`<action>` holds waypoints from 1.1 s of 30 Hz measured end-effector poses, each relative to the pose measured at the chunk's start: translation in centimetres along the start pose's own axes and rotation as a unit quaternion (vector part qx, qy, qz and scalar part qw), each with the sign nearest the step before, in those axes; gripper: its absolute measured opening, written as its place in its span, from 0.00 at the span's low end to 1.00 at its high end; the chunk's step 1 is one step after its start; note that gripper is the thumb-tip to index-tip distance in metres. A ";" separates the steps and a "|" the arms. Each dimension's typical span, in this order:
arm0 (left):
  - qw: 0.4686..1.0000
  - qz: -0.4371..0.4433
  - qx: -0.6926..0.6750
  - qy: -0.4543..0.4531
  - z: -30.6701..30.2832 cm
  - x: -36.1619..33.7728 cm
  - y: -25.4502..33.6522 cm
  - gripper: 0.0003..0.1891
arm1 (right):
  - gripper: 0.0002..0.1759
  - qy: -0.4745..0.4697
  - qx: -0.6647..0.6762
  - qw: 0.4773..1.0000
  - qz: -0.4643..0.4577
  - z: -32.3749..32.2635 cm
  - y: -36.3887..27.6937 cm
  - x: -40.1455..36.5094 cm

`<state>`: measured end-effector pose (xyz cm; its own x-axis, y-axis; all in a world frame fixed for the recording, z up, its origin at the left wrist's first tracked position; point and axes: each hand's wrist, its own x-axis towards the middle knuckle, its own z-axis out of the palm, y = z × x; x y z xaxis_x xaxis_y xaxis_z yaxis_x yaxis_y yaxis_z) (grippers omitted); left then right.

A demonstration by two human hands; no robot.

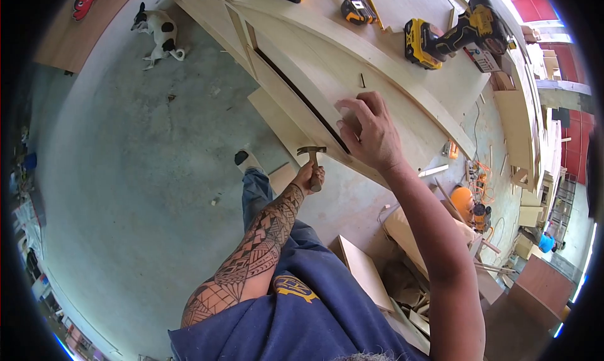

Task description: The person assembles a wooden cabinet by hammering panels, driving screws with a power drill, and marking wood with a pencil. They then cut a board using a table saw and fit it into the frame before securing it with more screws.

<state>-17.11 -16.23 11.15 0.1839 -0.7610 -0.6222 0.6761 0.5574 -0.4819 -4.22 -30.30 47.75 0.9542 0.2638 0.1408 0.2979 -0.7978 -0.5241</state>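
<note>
1 hammer (pixel 312 150) in the left hand (pixel 309 177), fingers wrapped round it; right hand (pixel 376 134), fingers part-open, by a wooden panel (pixel 314 62).

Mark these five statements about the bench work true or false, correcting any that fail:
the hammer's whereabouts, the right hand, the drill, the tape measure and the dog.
1. The left hand holds a hammer. True.
2. The right hand is gripping the drill. False: the right hand is over the woodwork, well apart from the drill.
3. The drill is black and yellow. True.
4. The tape measure lies on the floor beside the dog. False: the tape measure is on top of the woodwork.
5. The dog is black and white and is on the floor. True, the dog is there.
</note>
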 end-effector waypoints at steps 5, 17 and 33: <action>0.996 0.071 -0.044 0.030 1.4 -3.2 2.9 0.24 | 0.22 -0.013 0.001 1.000 0.022 -0.2 -0.5 0.2; 0.984 0.082 0.154 0.041 8.0 -7.5 8.3 0.14 | 0.22 -0.010 -0.028 0.999 0.015 0.0 -0.2 0.2; 0.726 0.582 0.284 0.234 22.2 -30.6 15.7 0.22 | 0.20 0.008 -0.039 0.999 0.027 -0.3 0.0 0.3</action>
<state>3.72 8.47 36.32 0.6936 0.3842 -0.6094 0.4670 0.4043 0.7864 -3.96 -30.42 48.01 0.9688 0.2118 0.1284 0.2475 -0.8503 -0.4644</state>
